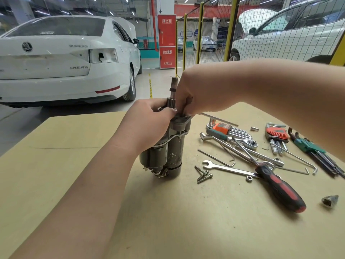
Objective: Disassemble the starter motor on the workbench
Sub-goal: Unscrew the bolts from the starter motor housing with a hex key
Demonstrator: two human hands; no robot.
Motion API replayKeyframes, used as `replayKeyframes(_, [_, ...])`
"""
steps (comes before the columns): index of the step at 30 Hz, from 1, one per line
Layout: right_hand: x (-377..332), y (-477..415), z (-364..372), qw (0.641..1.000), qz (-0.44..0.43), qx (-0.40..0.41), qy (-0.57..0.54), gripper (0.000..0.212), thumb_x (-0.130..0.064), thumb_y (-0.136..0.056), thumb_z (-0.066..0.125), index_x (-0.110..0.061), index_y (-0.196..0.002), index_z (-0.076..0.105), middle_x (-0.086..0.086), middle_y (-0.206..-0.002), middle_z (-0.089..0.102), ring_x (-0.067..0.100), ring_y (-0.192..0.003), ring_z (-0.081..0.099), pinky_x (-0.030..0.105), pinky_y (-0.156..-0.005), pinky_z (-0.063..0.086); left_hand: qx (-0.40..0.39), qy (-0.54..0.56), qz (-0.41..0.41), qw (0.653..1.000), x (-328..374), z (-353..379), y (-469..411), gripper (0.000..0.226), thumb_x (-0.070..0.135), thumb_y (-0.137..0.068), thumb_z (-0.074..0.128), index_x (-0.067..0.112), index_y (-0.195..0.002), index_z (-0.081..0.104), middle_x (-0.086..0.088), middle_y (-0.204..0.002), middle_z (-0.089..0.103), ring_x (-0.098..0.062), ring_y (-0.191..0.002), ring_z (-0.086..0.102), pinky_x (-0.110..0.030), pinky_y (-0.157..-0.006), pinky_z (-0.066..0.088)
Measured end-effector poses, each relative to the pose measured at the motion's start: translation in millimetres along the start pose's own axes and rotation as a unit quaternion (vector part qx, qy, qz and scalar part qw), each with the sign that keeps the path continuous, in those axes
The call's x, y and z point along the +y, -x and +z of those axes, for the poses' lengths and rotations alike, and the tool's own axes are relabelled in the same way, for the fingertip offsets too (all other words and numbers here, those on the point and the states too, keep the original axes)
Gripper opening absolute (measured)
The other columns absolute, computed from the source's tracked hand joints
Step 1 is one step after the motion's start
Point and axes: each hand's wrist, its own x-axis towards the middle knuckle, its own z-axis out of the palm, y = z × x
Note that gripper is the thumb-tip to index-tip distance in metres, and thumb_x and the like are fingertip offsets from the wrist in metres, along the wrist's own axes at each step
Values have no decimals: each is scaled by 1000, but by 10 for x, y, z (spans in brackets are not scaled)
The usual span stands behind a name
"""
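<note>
Both grips were on the starter motor (168, 152), which stood upright on the bench (56, 165), shaft pointing up. My left grip (149, 116) was curled round the upper housing. My right grip (188, 90) pinched a hex key (218, 119) at the top flange. Loose bolts (203, 175), a wrench (224, 168) and a red-black screwdriver (280, 187) lay just right of it.

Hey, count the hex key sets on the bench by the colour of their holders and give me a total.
Orange holder: 1
Red holder: 1
Green holder: 1
Total: 3 hex key sets
</note>
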Motion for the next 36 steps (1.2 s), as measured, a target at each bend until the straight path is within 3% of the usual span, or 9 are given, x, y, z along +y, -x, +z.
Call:
replayKeyframes(5, [31,17,33,997,55,26,-56,9,-25,-80,65,-25,-79,74,-7,-60,67,1,-53,58,17,-55,44,1,-14,15,1000,32,0,4,46,27,-90,58,63,-61,62,28,-79,64,12,-63,56,1,-50,38])
replayKeyframes(10, [56,61,23,988,111,40,-99,14,-22,-83,59,-20,-76,72,-2,-61,69,12,-56,64,24,-58,51,4,-6,10,1000,30,4,11,48,27,-89,59,63,-58,61,31,-76,64,11,-69,58,1,-47,36])
replayKeyframes(14, [14,65,-41,985,144,3,-95,23,-20,-84,55,-15,-67,70,1,-57,68,15,-48,63,19,-48,47,16,-20,-3,1000,18,19,4,41,30,-88,58,57,-59,63,33,-75,63,10,-74,56,-1,-47,36])
replayKeyframes(17, [-58,17,-38,982,166,-21,-90,24,-19,-84,55,-7,-68,67,1,-50,65,16,-44,63,17,-44,47,23,-34,-20,999,1,46,-1,32,33,-88,56,53,-64,65,31,-72,64,9,-72,57,-13,-50,41])
replayKeyframes(21, [-116,-88,-18,973,190,-43,-121,31,-13,-87,50,-7,-58,58,-4,-30,49,9,-26,48,11,-31,36,32,-59,-37,997,-4,81,-12,20,34,-87,53,44,-85,70,21,-65,64,3,-59,56,-17,-47,36])
replayKeyframes(26, [-183,-139,-28,986,148,-60,-38,25,-13,-85,48,-7,-64,59,2,-47,59,18,-44,59,16,-36,40,34,-72,-42,996,-22,86,-22,20,35,-85,51,40,-85,70,20,-58,59,0,-51,49,-21,-47,34])
replayKeyframes(30, [-129,-71,-37,995,32,-25,91,17,-19,-86,51,-11,-74,62,3,-63,56,18,-54,45,26,-45,29,18,-57,-33,998,-33,57,-27,20,34,-85,52,41,-85,70,13,-65,61,-4,-52,48,-22,-50,37])
replayKeyframes(33, [-33,-18,-52,997,-13,2,75,11,-24,-88,55,-21,-84,64,-5,-71,57,16,-63,50,26,-52,35,4,-40,-18,999,-33,31,-18,21,33,-87,53,48,-85,68,17,-78,64,-4,-64,54,-21,-53,43])
replayKeyframes(36, [59,15,-102,999,25,23,-3,13,-24,-87,58,-21,-80,68,-9,-66,63,7,-57,56,22,-51,38,3,-32,-21,999,-10,14,-5,34,33,-88,54,60,-69,63,34,-80,60,10,-77,54,-11,-47,42])
